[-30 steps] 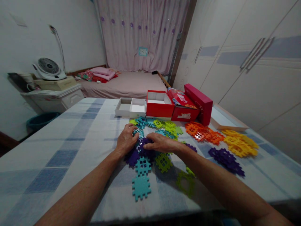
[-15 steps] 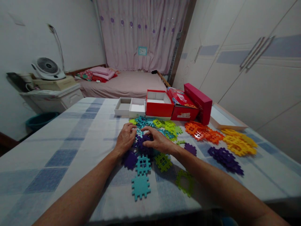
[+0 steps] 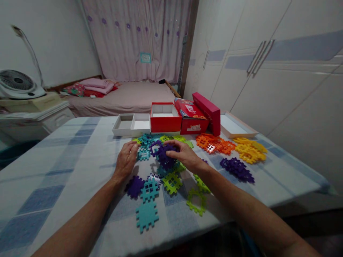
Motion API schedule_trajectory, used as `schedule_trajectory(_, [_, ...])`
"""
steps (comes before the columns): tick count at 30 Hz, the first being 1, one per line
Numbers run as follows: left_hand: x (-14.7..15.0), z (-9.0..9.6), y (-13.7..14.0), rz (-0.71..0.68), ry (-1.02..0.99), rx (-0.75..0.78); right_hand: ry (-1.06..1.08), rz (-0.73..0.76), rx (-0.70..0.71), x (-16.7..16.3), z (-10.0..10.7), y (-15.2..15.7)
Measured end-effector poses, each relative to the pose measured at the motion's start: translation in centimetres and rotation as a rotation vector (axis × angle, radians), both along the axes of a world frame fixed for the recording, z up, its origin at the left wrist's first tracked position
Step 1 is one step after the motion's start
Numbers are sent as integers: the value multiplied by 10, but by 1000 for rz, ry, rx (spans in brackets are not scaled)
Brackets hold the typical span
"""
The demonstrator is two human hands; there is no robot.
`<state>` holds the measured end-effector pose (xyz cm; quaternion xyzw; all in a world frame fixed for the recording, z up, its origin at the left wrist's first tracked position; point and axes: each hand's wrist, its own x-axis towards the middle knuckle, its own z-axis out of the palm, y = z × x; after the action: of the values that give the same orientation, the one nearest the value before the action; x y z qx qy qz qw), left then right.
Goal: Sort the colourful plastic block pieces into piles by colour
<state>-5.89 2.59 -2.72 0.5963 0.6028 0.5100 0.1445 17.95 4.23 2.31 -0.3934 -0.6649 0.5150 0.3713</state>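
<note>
Several dark purple interlocking tiles [image 3: 166, 159] with notched edges are in my right hand [image 3: 181, 152], its thumb and fingers closed around their right side, above the middle of the pile. To the left, my left hand [image 3: 127, 157] rests open with its fingers stretched out beside a teal window tile [image 3: 144, 154], nothing visible in it. Nearer to me lie a purple tile [image 3: 134, 186], a teal window tile [image 3: 149, 190], a solid teal tile [image 3: 147, 215] and a green window tile [image 3: 172, 182]. A green ring-shaped tile [image 3: 196, 201] lies under my right forearm's left side.
Orange tiles [image 3: 215, 143], yellow tiles [image 3: 251, 150] and another purple heap [image 3: 237, 169] lie to the right. Along the back stand a white divided box [image 3: 131, 125], a red open box [image 3: 165, 124], a printed red box [image 3: 193, 119] and a shallow tray [image 3: 238, 125].
The view has turned to the right. My right hand has picked up the purple tiles from the pile, and my left hand has drawn apart from it.
</note>
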Motion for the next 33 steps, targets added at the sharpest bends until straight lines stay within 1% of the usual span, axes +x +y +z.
schedule_trajectory(2, [2, 5, -2, -25, -40, 11, 116, -28, -91, 4, -5, 2])
schedule_trajectory(4, [6, 10, -6, -85, -56, 11, 240, -30, -192, 4, -9, 4])
schedule_trajectory(7, [13, 15, -14, -210, 5, 26, 405, 5, -335, -1, -14, 4])
schedule_trajectory(10, [20, 18, -21, -294, 40, 24, 491, 33, -414, -6, -15, 2])
schedule_trajectory(14, [25, 22, -27, -369, -55, -65, 476, 69, -415, -9, -14, -2])
schedule_trajectory(16, [27, 24, -29, -430, -38, -80, 479, 107, -417, -9, -15, -4])
schedule_trajectory(18, [29, 25, -30, -461, 3, -61, 482, 149, -418, -10, -16, -6])
schedule_trajectory(21, [33, 25, -32, -446, 4, -36, 475, 200, -423, -9, -18, -8])
schedule_trajectory(25, [34, 24, -33, -429, -129, -35, 454, 209, -410, -7, -22, -9])
schedule_trajectory(26, [34, 24, -33, -435, -122, -26, 453, 205, -407, -6, -23, -10])
schedule_trajectory(30, [30, 23, -33, -473, 26, 28, 471, 205, -418, -3, -24, -11])
schedule_trajectory(33, [28, 21, -34, -479, 31, 8, 494, 200, -431, 1, -20, -12])
